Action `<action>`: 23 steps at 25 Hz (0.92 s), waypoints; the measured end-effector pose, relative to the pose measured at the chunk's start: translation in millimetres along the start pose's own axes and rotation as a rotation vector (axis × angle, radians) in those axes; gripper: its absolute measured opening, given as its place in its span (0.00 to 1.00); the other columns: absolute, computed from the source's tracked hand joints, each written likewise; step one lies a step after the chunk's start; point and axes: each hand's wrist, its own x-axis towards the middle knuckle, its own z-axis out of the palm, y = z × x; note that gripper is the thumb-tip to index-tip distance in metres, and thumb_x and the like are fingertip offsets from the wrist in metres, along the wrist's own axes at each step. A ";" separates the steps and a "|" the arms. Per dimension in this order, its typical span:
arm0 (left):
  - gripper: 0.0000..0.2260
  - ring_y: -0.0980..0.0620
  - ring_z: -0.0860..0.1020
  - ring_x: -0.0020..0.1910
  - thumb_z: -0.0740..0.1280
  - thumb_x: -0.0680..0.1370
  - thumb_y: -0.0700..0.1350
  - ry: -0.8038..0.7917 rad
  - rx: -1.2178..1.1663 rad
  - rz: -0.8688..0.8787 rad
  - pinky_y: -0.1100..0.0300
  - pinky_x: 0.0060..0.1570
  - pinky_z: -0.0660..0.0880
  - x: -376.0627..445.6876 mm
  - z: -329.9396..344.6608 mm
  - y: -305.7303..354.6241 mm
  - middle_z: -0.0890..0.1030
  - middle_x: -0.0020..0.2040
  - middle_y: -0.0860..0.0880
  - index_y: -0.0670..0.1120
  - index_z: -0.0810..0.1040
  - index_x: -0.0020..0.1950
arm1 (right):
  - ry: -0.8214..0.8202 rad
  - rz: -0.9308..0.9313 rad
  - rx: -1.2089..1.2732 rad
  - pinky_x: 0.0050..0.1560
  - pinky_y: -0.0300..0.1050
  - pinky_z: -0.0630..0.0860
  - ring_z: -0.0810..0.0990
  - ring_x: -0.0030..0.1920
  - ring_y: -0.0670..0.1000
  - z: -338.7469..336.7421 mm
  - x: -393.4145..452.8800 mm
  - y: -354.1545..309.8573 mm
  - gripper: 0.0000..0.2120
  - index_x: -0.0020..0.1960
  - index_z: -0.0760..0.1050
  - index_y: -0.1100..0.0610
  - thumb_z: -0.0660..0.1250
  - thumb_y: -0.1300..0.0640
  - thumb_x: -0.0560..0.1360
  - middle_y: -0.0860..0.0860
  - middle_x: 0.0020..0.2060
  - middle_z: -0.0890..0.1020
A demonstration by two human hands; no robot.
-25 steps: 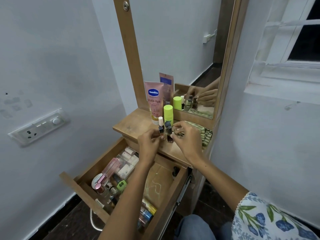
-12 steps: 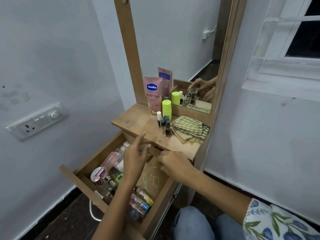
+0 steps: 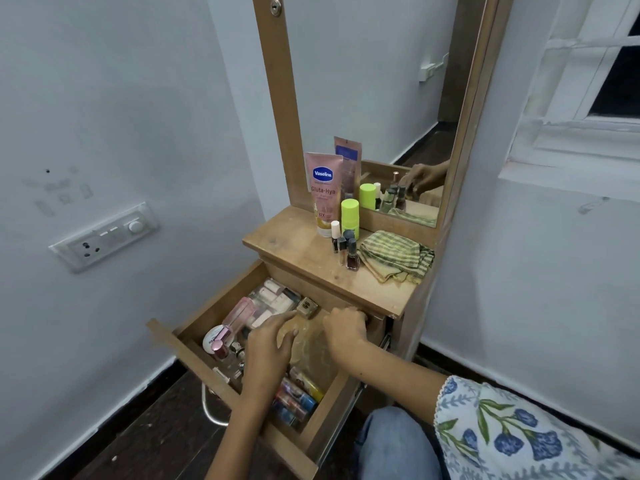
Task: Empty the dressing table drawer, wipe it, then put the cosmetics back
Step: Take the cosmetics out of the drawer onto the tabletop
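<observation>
The wooden drawer [image 3: 207, 313] stands pulled out, still holding many cosmetics: a pink perfume bottle [image 3: 239, 315], a clear box of small tubes [image 3: 277, 297], a small gold square box [image 3: 306, 307] and several colourful tubes [image 3: 298, 396] at the front. My left hand [image 3: 272, 344] reaches into the drawer, fingers spread, fingertips near the gold box, holding nothing. My right hand [image 3: 346, 329] is curled deep at the drawer's back right under the tabletop; what it touches is hidden. On the tabletop [image 3: 294, 251] stand a pink Vaseline tube [image 3: 322, 192], a green bottle [image 3: 349, 216] and nail polish bottles [image 3: 346, 251].
A green checked cloth [image 3: 396, 256] lies crumpled on the tabletop's right side. The mirror [image 3: 381, 98] rises behind it. A switchboard [image 3: 104, 235] is on the left wall, a window [image 3: 595, 88] at the upper right. My knee [image 3: 391, 441] is beside the drawer.
Both hands left the nail polish bottles on the tabletop and dropped down into the open drawer. The left hand has moved further in toward the gold box.
</observation>
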 end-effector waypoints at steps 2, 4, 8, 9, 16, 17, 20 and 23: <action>0.15 0.55 0.80 0.54 0.73 0.71 0.38 -0.008 0.013 -0.006 0.54 0.57 0.77 -0.7 -1.1 0.7 0.83 0.53 0.51 0.47 0.81 0.57 | -0.004 -0.024 0.001 0.50 0.48 0.75 0.78 0.57 0.59 -5.4 1.1 0.2 0.13 0.59 0.77 0.59 0.60 0.67 0.78 0.55 0.56 0.81; 0.16 0.56 0.79 0.55 0.73 0.71 0.39 -0.022 0.006 -0.045 0.57 0.58 0.76 -1.4 -2.1 1.5 0.83 0.54 0.51 0.48 0.80 0.58 | 0.007 -0.054 0.059 0.50 0.47 0.76 0.80 0.56 0.57 -13.7 -1.2 4.6 0.12 0.58 0.77 0.58 0.64 0.66 0.76 0.55 0.55 0.81; 0.19 0.55 0.78 0.58 0.74 0.71 0.43 -0.120 -0.039 -0.154 0.61 0.61 0.72 -2.5 -4.1 9.4 0.80 0.59 0.53 0.48 0.78 0.61 | 0.146 -0.180 0.403 0.50 0.46 0.78 0.82 0.52 0.56 -25.6 -2.7 19.3 0.10 0.52 0.78 0.60 0.69 0.66 0.72 0.56 0.50 0.82; 0.20 0.56 0.78 0.58 0.74 0.71 0.44 -0.139 -0.060 -0.165 0.61 0.61 0.72 -2.9 -5.1 10.7 0.80 0.59 0.53 0.48 0.78 0.62 | 0.197 -0.240 0.549 0.49 0.45 0.79 0.82 0.49 0.53 -27.4 -0.6 21.5 0.08 0.49 0.79 0.59 0.71 0.66 0.71 0.55 0.47 0.83; 0.14 0.65 0.78 0.46 0.73 0.71 0.40 0.144 -0.194 -0.143 0.74 0.45 0.72 2.4 -10.6 7.5 0.82 0.45 0.60 0.49 0.82 0.56 | 0.421 -0.398 1.329 0.45 0.37 0.80 0.83 0.42 0.44 -36.6 15.4 9.0 0.04 0.47 0.82 0.59 0.72 0.62 0.72 0.49 0.40 0.84; 0.13 0.66 0.78 0.46 0.72 0.72 0.39 0.214 -0.211 -0.168 0.75 0.46 0.72 2.7 -11.8 9.1 0.81 0.45 0.61 0.49 0.81 0.55 | 0.477 -0.365 1.328 0.44 0.37 0.79 0.82 0.42 0.43 -31.1 18.8 5.6 0.04 0.48 0.82 0.58 0.70 0.60 0.75 0.48 0.40 0.84; 0.16 0.69 0.75 0.50 0.70 0.73 0.36 0.354 -0.277 -0.227 0.78 0.50 0.70 3.7 -13.7 13.0 0.76 0.49 0.64 0.53 0.76 0.56 | 0.418 -0.250 1.054 0.48 0.40 0.79 0.81 0.45 0.44 -2.0 38.1 -4.9 0.10 0.57 0.79 0.57 0.66 0.58 0.77 0.50 0.48 0.84; 0.17 0.72 0.72 0.52 0.70 0.73 0.35 0.397 -0.252 -0.241 0.80 0.51 0.68 4.2 -12.6 12.8 0.72 0.50 0.66 0.48 0.77 0.60 | 0.198 -0.220 0.598 0.60 0.48 0.74 0.77 0.62 0.54 20.3 57.7 -22.2 0.22 0.70 0.66 0.60 0.65 0.60 0.77 0.57 0.65 0.75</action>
